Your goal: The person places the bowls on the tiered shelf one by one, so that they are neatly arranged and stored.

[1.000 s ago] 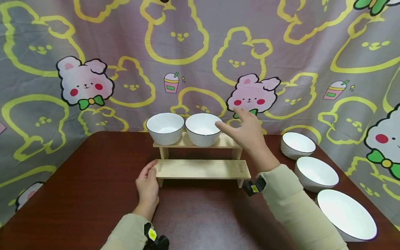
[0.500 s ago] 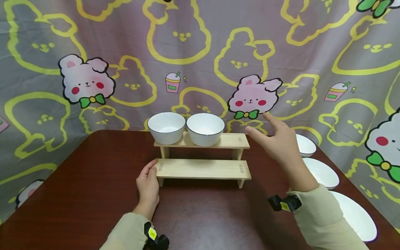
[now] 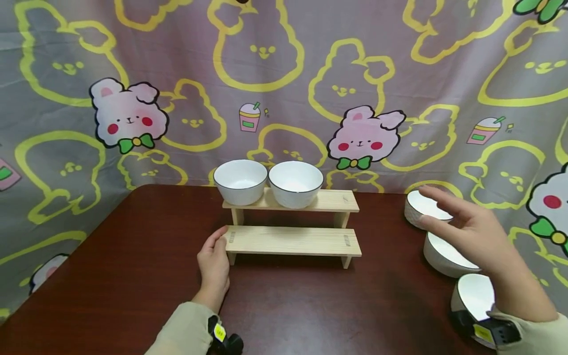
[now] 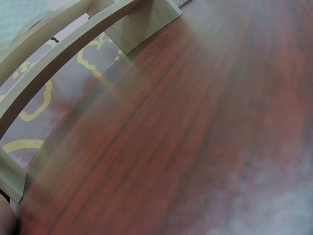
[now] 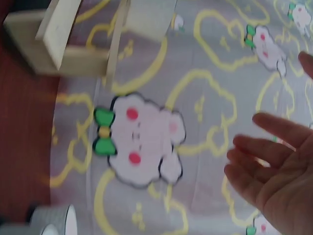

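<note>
A two-step wooden display rack (image 3: 293,240) stands on the table. Two white bowls with dark rims, a left one (image 3: 239,183) and a right one (image 3: 295,184), sit side by side on its upper step; the right part of that step is bare. My left hand (image 3: 214,268) holds the left end of the lower step. In the head view my right hand (image 3: 477,241) is raised at the right with thumb and fingers spread, holding nothing. It overlaps a row of white bowls: a far one (image 3: 412,212), a middle one (image 3: 443,256) and a near one (image 3: 472,296), partly hidden by hand and wrist.
The dark red-brown table (image 3: 124,276) carries the rack and the bowls. A grey curtain (image 3: 275,64) with rabbit drawings hangs right behind it and along the right side. A wrist camera (image 3: 492,333) on the right arm overlaps the near bowl.
My right hand has moved away from the upper step's right bowl, rightward and down to the row of bowls, staying spread. My left hand has kept its place on the rack.
</note>
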Demonstrator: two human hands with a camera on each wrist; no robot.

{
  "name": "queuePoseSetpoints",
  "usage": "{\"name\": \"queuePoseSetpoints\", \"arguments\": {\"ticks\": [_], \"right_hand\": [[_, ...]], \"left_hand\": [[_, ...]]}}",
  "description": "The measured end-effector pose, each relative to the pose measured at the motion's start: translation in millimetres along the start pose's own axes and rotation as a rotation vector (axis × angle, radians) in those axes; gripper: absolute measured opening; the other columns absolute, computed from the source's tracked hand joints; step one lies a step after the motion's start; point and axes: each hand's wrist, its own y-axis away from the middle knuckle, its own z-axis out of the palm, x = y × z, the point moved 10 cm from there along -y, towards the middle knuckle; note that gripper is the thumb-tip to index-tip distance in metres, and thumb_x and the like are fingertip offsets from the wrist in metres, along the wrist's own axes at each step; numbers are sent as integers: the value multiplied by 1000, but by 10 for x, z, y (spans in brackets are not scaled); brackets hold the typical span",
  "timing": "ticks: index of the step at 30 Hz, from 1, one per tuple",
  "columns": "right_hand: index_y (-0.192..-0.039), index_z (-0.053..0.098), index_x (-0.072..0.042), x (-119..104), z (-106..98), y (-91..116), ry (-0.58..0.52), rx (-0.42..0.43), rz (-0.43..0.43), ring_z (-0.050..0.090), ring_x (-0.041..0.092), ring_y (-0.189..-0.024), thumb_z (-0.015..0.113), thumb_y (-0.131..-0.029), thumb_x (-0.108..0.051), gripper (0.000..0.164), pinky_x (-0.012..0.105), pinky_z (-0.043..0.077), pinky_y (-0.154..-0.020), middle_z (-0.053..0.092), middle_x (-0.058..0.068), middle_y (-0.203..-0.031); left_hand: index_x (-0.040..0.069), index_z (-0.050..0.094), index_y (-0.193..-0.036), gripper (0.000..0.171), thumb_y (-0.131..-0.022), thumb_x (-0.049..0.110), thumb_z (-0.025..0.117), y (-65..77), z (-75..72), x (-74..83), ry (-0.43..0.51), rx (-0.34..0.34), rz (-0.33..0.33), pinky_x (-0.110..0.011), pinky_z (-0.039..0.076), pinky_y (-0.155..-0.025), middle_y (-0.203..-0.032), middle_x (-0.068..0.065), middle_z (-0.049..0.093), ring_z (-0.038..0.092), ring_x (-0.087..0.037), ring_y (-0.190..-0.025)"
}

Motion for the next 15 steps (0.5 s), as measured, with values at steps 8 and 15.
{"name": "queuePoseSetpoints", "arguments": {"ticks": [8,15], "right_hand": [[-138,45,-12,393,-153,336,-201,-87,-14,48,-15,-107,56,-87,6,56,15,49,-61,54,-28,-121],[-133,39,11,666,-271,602,-247,-76,-196,40,-5,-124,47,-79,25,56,5,35,-90,48,-6,-138]], "left_hand": [[4,63,-117,31,-92,9,44,16,-19,10,-3,6,-4,-17,39,-83,-124,-12,56,47,-13,-110],[4,63,-117,31,-92,8,44,2,-10,-9,2,-2,-6,-22,37,-88,-126,-11,55,45,-15,-115]]}}
